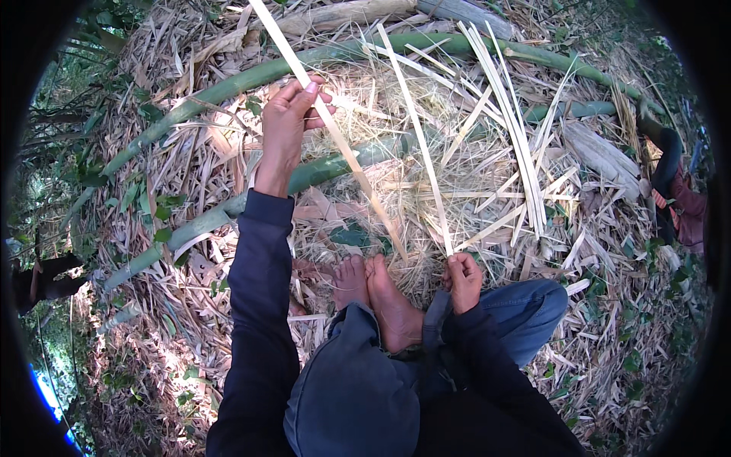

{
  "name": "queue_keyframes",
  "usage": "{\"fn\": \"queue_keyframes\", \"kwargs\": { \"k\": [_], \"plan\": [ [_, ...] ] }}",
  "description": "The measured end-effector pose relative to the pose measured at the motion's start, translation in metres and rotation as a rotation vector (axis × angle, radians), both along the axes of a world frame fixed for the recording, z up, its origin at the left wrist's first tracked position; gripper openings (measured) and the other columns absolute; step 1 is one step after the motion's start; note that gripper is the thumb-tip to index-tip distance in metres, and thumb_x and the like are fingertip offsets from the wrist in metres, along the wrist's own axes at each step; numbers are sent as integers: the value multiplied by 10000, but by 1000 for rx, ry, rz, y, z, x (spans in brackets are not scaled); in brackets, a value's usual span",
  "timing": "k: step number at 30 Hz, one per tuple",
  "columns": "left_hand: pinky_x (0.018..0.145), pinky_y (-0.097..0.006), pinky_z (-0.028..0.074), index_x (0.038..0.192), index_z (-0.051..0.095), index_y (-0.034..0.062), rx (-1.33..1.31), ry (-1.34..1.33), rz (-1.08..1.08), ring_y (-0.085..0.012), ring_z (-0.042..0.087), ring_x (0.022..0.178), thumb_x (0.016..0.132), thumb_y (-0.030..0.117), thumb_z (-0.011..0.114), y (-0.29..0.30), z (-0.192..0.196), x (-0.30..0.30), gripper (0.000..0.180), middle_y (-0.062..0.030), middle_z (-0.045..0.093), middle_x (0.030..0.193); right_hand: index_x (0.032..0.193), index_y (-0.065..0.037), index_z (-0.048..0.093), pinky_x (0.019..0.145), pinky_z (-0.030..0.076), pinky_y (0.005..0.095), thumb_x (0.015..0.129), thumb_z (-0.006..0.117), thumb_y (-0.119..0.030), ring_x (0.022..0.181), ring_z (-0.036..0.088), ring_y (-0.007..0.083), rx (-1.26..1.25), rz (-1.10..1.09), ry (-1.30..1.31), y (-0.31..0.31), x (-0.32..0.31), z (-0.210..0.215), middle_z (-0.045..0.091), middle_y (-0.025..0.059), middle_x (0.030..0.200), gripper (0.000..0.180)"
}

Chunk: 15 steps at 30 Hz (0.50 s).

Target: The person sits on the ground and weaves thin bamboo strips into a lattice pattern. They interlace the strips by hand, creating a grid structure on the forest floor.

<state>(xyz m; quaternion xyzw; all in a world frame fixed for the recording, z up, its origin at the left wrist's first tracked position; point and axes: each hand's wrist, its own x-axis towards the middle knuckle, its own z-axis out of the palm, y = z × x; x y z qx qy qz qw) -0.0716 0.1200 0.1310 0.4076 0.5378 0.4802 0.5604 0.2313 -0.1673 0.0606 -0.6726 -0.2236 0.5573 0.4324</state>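
Between the thumb and fingers of my left hand [286, 126] is a long, pale bamboo strip [354, 164]. It slants from beyond the top edge down to near my bare feet. My right hand [463, 283], close to my knee, pinches the lower end of a second bamboo strip [417, 126], narrower than the first, which stretches away toward the far green pole. The two strips are apart. To their right, several split bamboo strips [516, 141] lie in a loose bundle across the poles. Fine bamboo shavings [396, 190] are scattered beneath.
Two long green bamboo poles, a far one [228, 87] and a nearer one [194, 230], cross the ground ahead. A weathered piece of wood [601, 160] lies at the right. Dry leaves cover the ground. At the far right edge, reddish cloth [689, 209] is partly visible.
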Motion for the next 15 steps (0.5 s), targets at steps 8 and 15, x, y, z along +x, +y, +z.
{"fn": "queue_keyframes", "kwargs": {
  "k": [8,15],
  "plan": [
    [674,-257,596,1230,631,52,-280,-85,-90,-147,704,797,1021,194,538,0,-65,37,269,-75,697,944,925,-58,583,451,330,193,997,600,-187,494,439,33,-52,29,-54,-1,0,-6,545,-17,628,149],
    [716,-272,592,1265,588,15,-388,-61,-116,-151,695,828,1037,127,439,0,-117,41,294,-88,695,1005,904,-62,578,440,326,197,1000,596,-188,476,433,37,-19,44,-37,-3,3,-9,542,-11,617,160]
  ]
}}
